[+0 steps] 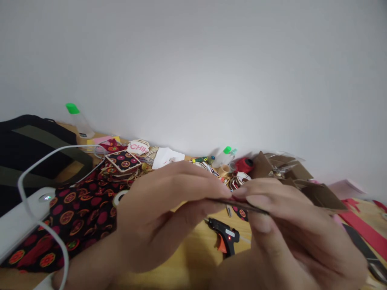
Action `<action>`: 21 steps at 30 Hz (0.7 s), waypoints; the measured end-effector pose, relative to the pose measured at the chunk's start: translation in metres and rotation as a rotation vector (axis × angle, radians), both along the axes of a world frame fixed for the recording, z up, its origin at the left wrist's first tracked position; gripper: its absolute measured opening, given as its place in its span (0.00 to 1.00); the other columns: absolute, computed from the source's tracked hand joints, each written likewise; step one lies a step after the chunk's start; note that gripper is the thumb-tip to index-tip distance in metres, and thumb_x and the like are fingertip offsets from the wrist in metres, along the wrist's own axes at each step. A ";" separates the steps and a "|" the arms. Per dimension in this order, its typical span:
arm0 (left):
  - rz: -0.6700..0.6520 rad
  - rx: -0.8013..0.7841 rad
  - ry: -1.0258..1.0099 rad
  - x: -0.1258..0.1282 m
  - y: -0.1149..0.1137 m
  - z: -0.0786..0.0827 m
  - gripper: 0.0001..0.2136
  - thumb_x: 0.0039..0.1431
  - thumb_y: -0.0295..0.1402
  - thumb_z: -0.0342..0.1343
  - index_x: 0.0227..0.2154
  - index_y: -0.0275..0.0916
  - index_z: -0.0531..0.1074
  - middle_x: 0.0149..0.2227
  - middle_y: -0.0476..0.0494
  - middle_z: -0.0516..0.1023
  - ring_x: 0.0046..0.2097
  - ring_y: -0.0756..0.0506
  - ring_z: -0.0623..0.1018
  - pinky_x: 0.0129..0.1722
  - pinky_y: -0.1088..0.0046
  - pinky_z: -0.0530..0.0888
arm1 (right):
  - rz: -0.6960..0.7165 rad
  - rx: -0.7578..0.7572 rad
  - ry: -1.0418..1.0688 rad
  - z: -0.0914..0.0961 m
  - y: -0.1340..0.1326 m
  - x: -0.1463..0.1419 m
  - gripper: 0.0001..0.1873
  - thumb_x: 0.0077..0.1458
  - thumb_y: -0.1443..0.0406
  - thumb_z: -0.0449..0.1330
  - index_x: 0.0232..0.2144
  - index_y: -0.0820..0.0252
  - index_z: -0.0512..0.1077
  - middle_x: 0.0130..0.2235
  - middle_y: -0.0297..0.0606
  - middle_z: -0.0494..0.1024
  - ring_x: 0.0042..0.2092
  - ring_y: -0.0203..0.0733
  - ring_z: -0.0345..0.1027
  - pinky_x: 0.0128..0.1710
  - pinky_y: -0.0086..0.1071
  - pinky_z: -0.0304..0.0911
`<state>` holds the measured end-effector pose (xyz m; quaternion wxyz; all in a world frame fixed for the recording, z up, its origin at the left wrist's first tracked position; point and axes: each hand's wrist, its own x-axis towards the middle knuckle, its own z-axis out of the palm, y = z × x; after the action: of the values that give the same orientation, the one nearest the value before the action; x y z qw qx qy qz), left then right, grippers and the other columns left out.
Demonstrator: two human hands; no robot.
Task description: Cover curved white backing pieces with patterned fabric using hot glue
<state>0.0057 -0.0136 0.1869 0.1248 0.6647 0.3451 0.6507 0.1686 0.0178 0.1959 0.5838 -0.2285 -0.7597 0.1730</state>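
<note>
My left hand (163,217) pinches one end of a thin flat piece (238,204) between the thumb and fingers. My right hand (296,229) grips the other end the same way. The piece is seen almost edge-on, dark along its edge, so its faces and kind are hidden. Below the hands a black hot glue gun (225,233) with an orange trigger and a lit red light lies on the wooden table (169,274). A roll of white tape (120,198) shows just behind my left hand.
Dark fruit-print fabric (81,217) spreads at left, with a stack of patterned squares (123,160) above it. A white cable (39,153) loops near a white device (27,217). Bottles stand against the wall. Cardboard boxes (284,169) and scissors (375,266) are at right.
</note>
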 end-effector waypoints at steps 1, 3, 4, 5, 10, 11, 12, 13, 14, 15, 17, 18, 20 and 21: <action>0.011 0.023 0.020 0.000 -0.002 0.000 0.06 0.64 0.29 0.57 0.41 0.46 0.75 0.40 0.54 0.82 0.42 0.52 0.80 0.44 0.76 0.78 | 0.028 0.031 0.026 0.001 0.002 0.000 0.12 0.55 0.70 0.62 0.41 0.50 0.78 0.35 0.34 0.82 0.38 0.44 0.77 0.36 0.40 0.73; 0.041 0.045 0.060 -0.001 -0.004 0.000 0.07 0.64 0.28 0.58 0.42 0.45 0.75 0.42 0.53 0.82 0.44 0.51 0.80 0.46 0.75 0.78 | 0.069 0.088 0.079 0.004 0.007 -0.002 0.12 0.52 0.71 0.64 0.39 0.54 0.79 0.33 0.34 0.82 0.36 0.42 0.76 0.35 0.39 0.73; 0.052 0.057 0.075 -0.002 -0.005 0.000 0.08 0.63 0.26 0.58 0.42 0.45 0.75 0.42 0.53 0.82 0.44 0.51 0.80 0.46 0.75 0.78 | 0.074 0.101 0.092 0.005 0.009 -0.004 0.13 0.51 0.72 0.65 0.39 0.55 0.79 0.33 0.34 0.82 0.36 0.41 0.75 0.35 0.38 0.72; 0.051 0.076 0.090 -0.003 -0.005 -0.001 0.09 0.62 0.25 0.59 0.42 0.45 0.75 0.42 0.53 0.82 0.43 0.51 0.80 0.46 0.75 0.78 | 0.075 0.114 0.098 0.005 0.011 -0.005 0.14 0.50 0.73 0.65 0.39 0.55 0.79 0.33 0.33 0.82 0.36 0.40 0.75 0.35 0.37 0.72; 0.047 0.063 0.122 -0.007 -0.005 0.001 0.08 0.61 0.24 0.59 0.39 0.45 0.75 0.40 0.54 0.81 0.42 0.51 0.80 0.44 0.75 0.78 | 0.074 0.139 0.078 0.006 0.012 -0.008 0.13 0.49 0.76 0.65 0.36 0.57 0.79 0.32 0.32 0.81 0.33 0.38 0.75 0.33 0.36 0.71; 0.048 0.056 0.125 -0.007 -0.005 0.002 0.08 0.61 0.24 0.59 0.39 0.45 0.75 0.40 0.54 0.81 0.42 0.52 0.80 0.44 0.76 0.78 | 0.071 0.139 0.073 0.006 0.011 -0.007 0.13 0.49 0.76 0.65 0.36 0.57 0.79 0.31 0.32 0.80 0.33 0.38 0.75 0.33 0.35 0.71; 0.051 0.051 0.127 -0.007 -0.005 0.003 0.08 0.61 0.24 0.59 0.39 0.45 0.75 0.39 0.54 0.81 0.41 0.51 0.80 0.44 0.75 0.78 | 0.065 0.139 0.069 0.006 0.010 -0.007 0.12 0.50 0.76 0.65 0.36 0.57 0.79 0.31 0.32 0.80 0.34 0.38 0.75 0.33 0.35 0.71; 0.054 0.053 0.124 -0.007 -0.006 0.005 0.08 0.61 0.25 0.59 0.39 0.46 0.75 0.39 0.53 0.81 0.41 0.51 0.80 0.43 0.75 0.78 | 0.057 0.142 0.061 0.006 0.009 -0.006 0.12 0.50 0.75 0.65 0.36 0.57 0.79 0.31 0.32 0.80 0.34 0.38 0.75 0.33 0.35 0.71; 0.057 0.039 0.124 -0.007 -0.007 0.005 0.08 0.61 0.25 0.59 0.39 0.46 0.74 0.39 0.53 0.81 0.41 0.51 0.80 0.43 0.74 0.78 | 0.052 0.145 0.047 0.006 0.008 -0.006 0.11 0.51 0.74 0.64 0.36 0.56 0.79 0.31 0.32 0.80 0.34 0.39 0.75 0.33 0.36 0.71; 0.056 0.027 0.128 -0.006 -0.007 0.006 0.07 0.62 0.26 0.59 0.39 0.46 0.74 0.39 0.52 0.81 0.41 0.50 0.80 0.42 0.73 0.78 | 0.047 0.149 0.032 0.005 0.008 -0.005 0.11 0.51 0.74 0.64 0.36 0.55 0.79 0.31 0.32 0.80 0.34 0.39 0.75 0.33 0.36 0.71; 0.059 0.003 0.134 -0.005 -0.007 0.007 0.06 0.63 0.27 0.58 0.39 0.47 0.74 0.38 0.52 0.80 0.40 0.49 0.80 0.42 0.72 0.78 | 0.044 0.147 0.018 0.006 0.008 -0.004 0.12 0.51 0.74 0.64 0.36 0.54 0.79 0.31 0.32 0.80 0.33 0.40 0.74 0.33 0.37 0.72; 0.057 0.005 0.137 -0.004 -0.006 0.007 0.06 0.63 0.28 0.58 0.39 0.47 0.73 0.38 0.52 0.80 0.40 0.49 0.80 0.42 0.72 0.78 | 0.054 0.142 0.013 0.006 0.008 -0.004 0.13 0.51 0.74 0.64 0.37 0.54 0.79 0.31 0.32 0.80 0.33 0.40 0.74 0.33 0.37 0.72; 0.039 0.049 0.138 -0.003 -0.003 0.006 0.06 0.63 0.28 0.58 0.39 0.46 0.73 0.37 0.51 0.80 0.39 0.50 0.79 0.41 0.73 0.78 | 0.081 0.132 0.020 0.007 0.008 -0.004 0.13 0.51 0.75 0.63 0.37 0.56 0.79 0.32 0.33 0.80 0.34 0.39 0.74 0.34 0.36 0.72; 0.038 0.069 0.125 -0.003 -0.001 0.006 0.06 0.63 0.27 0.58 0.39 0.46 0.73 0.38 0.51 0.80 0.39 0.50 0.79 0.41 0.73 0.78 | 0.094 0.124 0.028 0.007 0.008 -0.005 0.13 0.50 0.76 0.63 0.36 0.57 0.79 0.32 0.33 0.80 0.34 0.38 0.74 0.34 0.35 0.71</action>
<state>0.0031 -0.0148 0.1927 0.0677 0.7013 0.3423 0.6216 0.1639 0.0260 0.2034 0.5987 -0.1538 -0.7704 0.1560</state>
